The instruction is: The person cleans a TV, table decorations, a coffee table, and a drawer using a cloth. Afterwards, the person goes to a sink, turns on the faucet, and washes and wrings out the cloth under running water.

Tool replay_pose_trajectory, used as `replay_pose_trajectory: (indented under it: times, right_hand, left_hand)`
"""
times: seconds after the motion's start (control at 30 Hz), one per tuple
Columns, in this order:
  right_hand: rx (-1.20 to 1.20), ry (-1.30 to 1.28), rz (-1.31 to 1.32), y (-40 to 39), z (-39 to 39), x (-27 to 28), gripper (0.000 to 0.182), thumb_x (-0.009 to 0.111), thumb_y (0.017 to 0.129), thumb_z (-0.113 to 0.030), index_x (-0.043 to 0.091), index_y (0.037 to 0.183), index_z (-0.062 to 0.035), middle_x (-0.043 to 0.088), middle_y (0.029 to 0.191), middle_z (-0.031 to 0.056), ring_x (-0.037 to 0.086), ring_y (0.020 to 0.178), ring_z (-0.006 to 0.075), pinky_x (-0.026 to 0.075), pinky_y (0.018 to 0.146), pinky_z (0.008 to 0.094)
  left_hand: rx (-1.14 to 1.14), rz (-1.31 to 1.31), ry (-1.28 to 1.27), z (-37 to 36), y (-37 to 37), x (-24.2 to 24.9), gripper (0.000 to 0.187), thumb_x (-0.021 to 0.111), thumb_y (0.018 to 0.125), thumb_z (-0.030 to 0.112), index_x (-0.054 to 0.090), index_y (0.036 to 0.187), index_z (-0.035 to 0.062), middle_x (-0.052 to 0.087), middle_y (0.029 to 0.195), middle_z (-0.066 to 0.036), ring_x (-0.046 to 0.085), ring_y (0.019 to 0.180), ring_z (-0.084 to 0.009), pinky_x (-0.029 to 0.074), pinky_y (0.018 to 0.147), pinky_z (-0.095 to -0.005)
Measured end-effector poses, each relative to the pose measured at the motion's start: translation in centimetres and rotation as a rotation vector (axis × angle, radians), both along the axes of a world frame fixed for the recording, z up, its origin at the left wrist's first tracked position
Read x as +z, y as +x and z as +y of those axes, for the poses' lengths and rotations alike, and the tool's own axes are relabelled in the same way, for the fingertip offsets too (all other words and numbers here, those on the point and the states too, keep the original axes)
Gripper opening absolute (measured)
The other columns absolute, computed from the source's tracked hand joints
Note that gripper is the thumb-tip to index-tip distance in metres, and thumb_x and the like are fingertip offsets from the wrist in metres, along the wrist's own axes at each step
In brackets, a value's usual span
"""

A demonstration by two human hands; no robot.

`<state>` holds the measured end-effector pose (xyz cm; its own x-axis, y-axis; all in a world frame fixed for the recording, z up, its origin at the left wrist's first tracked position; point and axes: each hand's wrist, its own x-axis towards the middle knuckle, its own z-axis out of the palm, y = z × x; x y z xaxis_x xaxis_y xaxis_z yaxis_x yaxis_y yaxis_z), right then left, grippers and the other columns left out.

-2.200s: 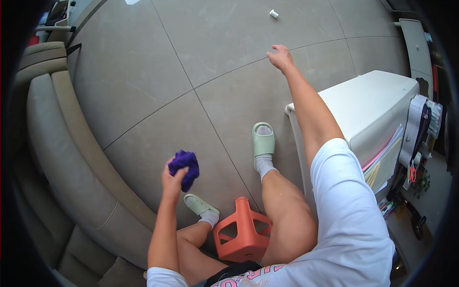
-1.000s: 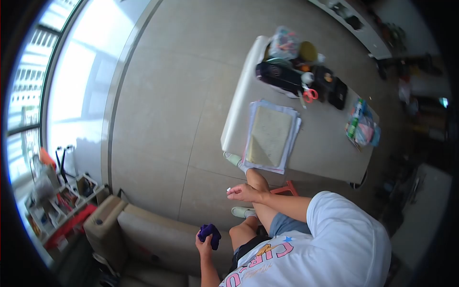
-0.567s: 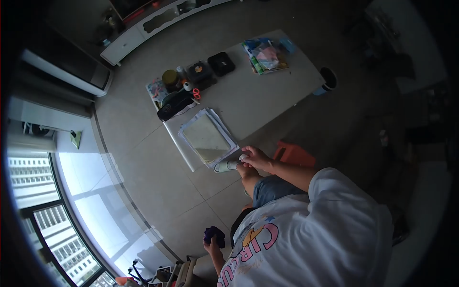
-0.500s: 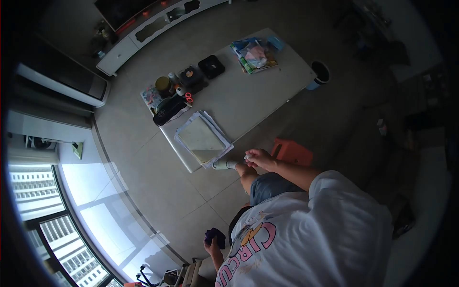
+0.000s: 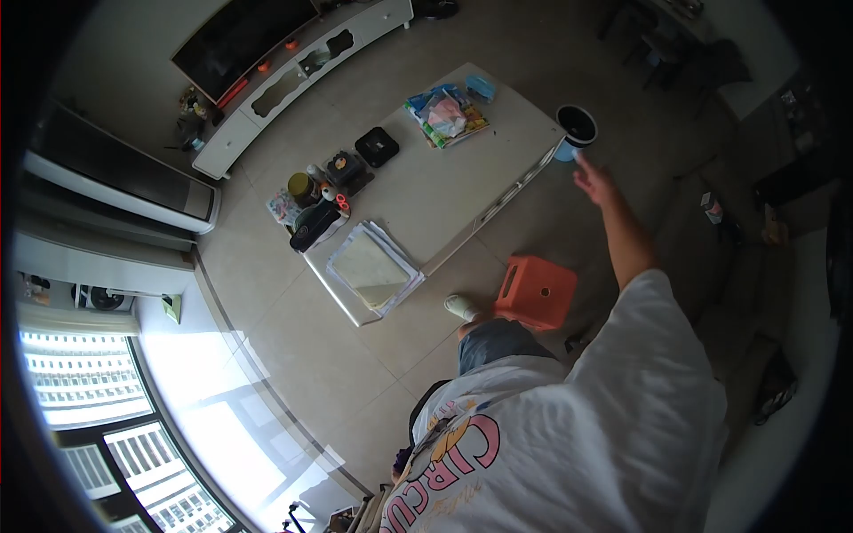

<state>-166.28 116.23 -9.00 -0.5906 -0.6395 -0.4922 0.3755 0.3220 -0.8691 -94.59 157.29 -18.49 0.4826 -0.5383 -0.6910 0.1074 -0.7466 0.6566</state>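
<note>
My right hand (image 5: 595, 182) reaches out at the far end of a long arm, just below the bin (image 5: 566, 151) at the table's right corner. Its fingers are stretched out and apart. A small pale spot shows by the fingertips, against the bin's light blue side; whether it is a separate thing I cannot make out. Low beside my shirt, my left hand (image 5: 396, 477) is mostly hidden. A dark purple cloth (image 5: 402, 459) shows in it, with only a small part visible.
An orange stool (image 5: 542, 291) stands on the floor by my leg. The long table (image 5: 462, 191) carries papers (image 5: 373, 271), a black case (image 5: 318, 226), red scissors (image 5: 342, 203), a black tray (image 5: 377, 147) and colourful packets (image 5: 444, 115). Beyond it is a white TV cabinet (image 5: 231, 142).
My right hand has swung from near my knee to the bin, and its pinched fingers have opened. My left hand with the cloth has drawn in against my body. My view has shifted.
</note>
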Motion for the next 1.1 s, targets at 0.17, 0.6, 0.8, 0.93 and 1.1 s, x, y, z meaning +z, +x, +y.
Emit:
replay_pose_trajectory:
  times: [0.17,0.6,0.8,0.93,1.1]
  right_hand:
    - [-0.011,0.001,0.063,3.6,2.2,-3.4,0.08,0.067,0.084,-0.024,0.017,0.142,-0.0025,0.053,0.106,0.0074,0.06,0.078,0.0158,0.054,0.072,0.0303]
    - [1.004,0.55,-0.064,17.7,14.6,-12.7,0.043,0.061,0.087,-0.029,0.047,0.121,-0.008,0.057,0.098,0.0066,0.063,0.08,0.0201,0.053,0.068,0.0348]
    - [1.196,0.821,0.352,16.9,10.3,-14.4,0.031,0.058,0.087,-0.025,0.053,0.113,-0.0096,0.058,0.088,0.0058,0.06,0.068,0.0194,0.052,0.057,0.0371]
    - [1.29,0.888,0.49,23.2,3.7,-15.2,0.034,0.057,0.086,-0.023,0.054,0.117,-0.0084,0.061,0.093,0.0074,0.061,0.068,0.0199,0.052,0.057,0.0368]
    - [1.494,0.781,0.555,38.7,-6.0,-16.4,0.037,0.059,0.084,-0.023,0.055,0.118,-0.0069,0.063,0.092,0.0074,0.062,0.066,0.017,0.051,0.053,0.0318]
  left_hand:
    - [0.052,-0.002,0.041,3.6,-0.4,0.9,0.032,0.071,0.066,0.006,0.06,0.095,0.0001,0.064,0.086,-0.007,0.061,0.072,-0.0158,0.051,0.066,-0.0297]
    - [0.377,0.008,-0.018,11.8,-2.2,1.9,0.035,0.072,0.064,0.007,0.06,0.096,-0.0002,0.064,0.086,-0.007,0.061,0.072,-0.0159,0.051,0.066,-0.03]
    - [0.542,-0.053,0.151,9.5,-3.3,7.8,0.038,0.072,0.062,0.006,0.059,0.097,-0.0005,0.064,0.086,-0.008,0.062,0.073,-0.0166,0.051,0.068,-0.0303]
    - [0.602,-0.051,0.233,10.5,-1.5,5.0,0.04,0.073,0.061,0.007,0.059,0.097,-0.0005,0.065,0.088,-0.01,0.063,0.075,-0.018,0.051,0.07,-0.0312]
    - [0.797,-0.058,0.173,12.8,2.4,0.0,0.043,0.075,0.059,0.012,0.06,0.098,-0.0008,0.065,0.09,-0.01,0.063,0.078,-0.0188,0.051,0.072,-0.0315]
